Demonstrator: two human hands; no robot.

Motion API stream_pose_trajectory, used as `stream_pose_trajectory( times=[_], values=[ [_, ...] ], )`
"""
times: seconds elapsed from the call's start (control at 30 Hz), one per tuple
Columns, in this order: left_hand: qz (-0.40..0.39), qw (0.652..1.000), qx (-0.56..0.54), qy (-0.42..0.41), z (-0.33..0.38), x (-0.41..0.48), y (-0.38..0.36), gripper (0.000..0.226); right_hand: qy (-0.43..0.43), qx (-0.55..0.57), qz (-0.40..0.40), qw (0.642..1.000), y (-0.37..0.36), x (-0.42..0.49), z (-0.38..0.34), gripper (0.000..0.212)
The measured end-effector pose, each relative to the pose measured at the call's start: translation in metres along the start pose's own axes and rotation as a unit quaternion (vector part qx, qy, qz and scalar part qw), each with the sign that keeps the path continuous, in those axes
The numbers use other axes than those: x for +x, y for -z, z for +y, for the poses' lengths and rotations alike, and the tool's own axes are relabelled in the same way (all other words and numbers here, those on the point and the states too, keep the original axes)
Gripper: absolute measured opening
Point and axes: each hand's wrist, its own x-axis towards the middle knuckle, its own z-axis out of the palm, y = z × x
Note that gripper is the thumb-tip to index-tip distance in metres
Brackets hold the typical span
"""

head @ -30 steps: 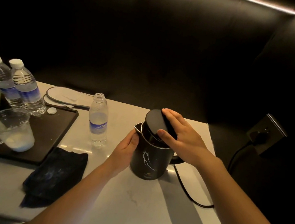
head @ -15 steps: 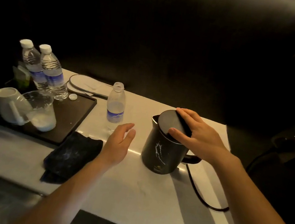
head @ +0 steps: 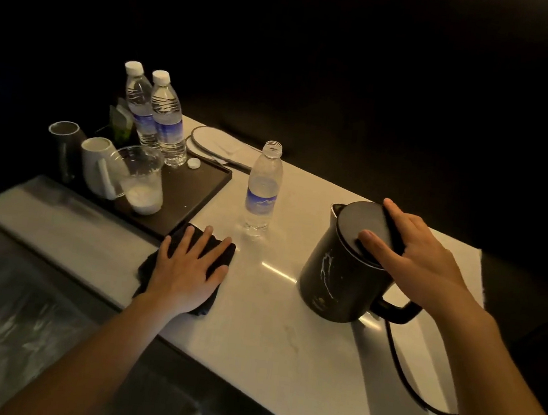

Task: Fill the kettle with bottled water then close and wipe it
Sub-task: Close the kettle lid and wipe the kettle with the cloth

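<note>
On the white counter, the left hand lies flat, fingers spread, atop the dark cloth; the right hand presses the kettle lid, fingers splayed.

The pale table carries kettle, open bottle, dark cloth, tray, slippers.

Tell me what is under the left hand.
The left hand lies flat on a dark cloth on the white table. Its middle is covered by the hand.
</note>
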Motion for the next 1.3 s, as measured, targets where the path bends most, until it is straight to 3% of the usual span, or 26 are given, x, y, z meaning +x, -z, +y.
stream_pose_trajectory(
  times=[0.23, 0.43, 0.53, 0.6, 0.7, 0.77, 0.8, 0.87, 0.93, 1.0, 1.13, 1.3],
  values=[
    [0.032, 0.998, -0.020, 0.050, 0.015, -0.016, -0.002, 0.058, -0.003, 0.007, 0.021, 1.000, -0.004, -0.001, 0.002, 0.092],
    [0.165, 0.956, -0.225, 0.089, 0.036, -0.035, 0.005, 0.038, -0.001, 0.021, 0.035, 0.999, -0.007, -0.002, 0.001, 0.102],
    [0.213, 0.866, -0.438, 0.115, 0.072, -0.051, 0.022, 0.031, 0.000, 0.023, 0.039, 0.999, -0.007, -0.002, 0.003, 0.098],
    [0.215, 0.793, -0.564, 0.081, 0.110, -0.060, 0.038, 0.029, -0.001, 0.020, 0.043, 0.999, -0.006, -0.002, 0.006, 0.097],
    [0.203, 0.694, -0.690, 0.033, 0.168, -0.061, 0.056, 0.031, -0.005, 0.022, 0.051, 0.998, -0.005, -0.002, 0.008, 0.094],
    [0.208, 0.661, -0.720, -0.020, 0.205, -0.061, 0.061, 0.039, -0.002, 0.022, 0.052, 0.998, -0.006, -0.003, 0.004, 0.093],
    [0.223, 0.666, -0.710, -0.053, 0.223, -0.060, 0.059, 0.042, 0.002, 0.019, 0.051, 0.999, -0.007, -0.004, 0.001, 0.092],
    [0.278, 0.732, -0.616, -0.083, 0.257, -0.053, 0.048, 0.047, 0.011, 0.017, 0.054, 0.998, -0.008, -0.004, -0.003, 0.090],
    [0.318, 0.808, -0.493, -0.039, 0.280, -0.039, 0.035, 0.052, 0.014, 0.015, 0.062, 0.998, -0.008, -0.004, -0.002, 0.089],
    [0.352, 0.829, -0.434, -0.004, 0.287, -0.025, 0.027, 0.057, 0.013, 0.019, 0.074, 0.997, -0.008, -0.002, 0.001, 0.088],
    [0.380, 0.808, -0.451, 0.012, 0.275, -0.003, 0.006, 0.060, 0.007, 0.027, 0.094, 0.995, -0.013, 0.001, 0.004, 0.088],
    [0.251, 0.736, -0.628, 0.038, 0.244, 0.008, -0.012, 0.051, 0.005, 0.025, 0.095, 0.995, -0.016, 0.000, 0.004, 0.096]
  ],
)
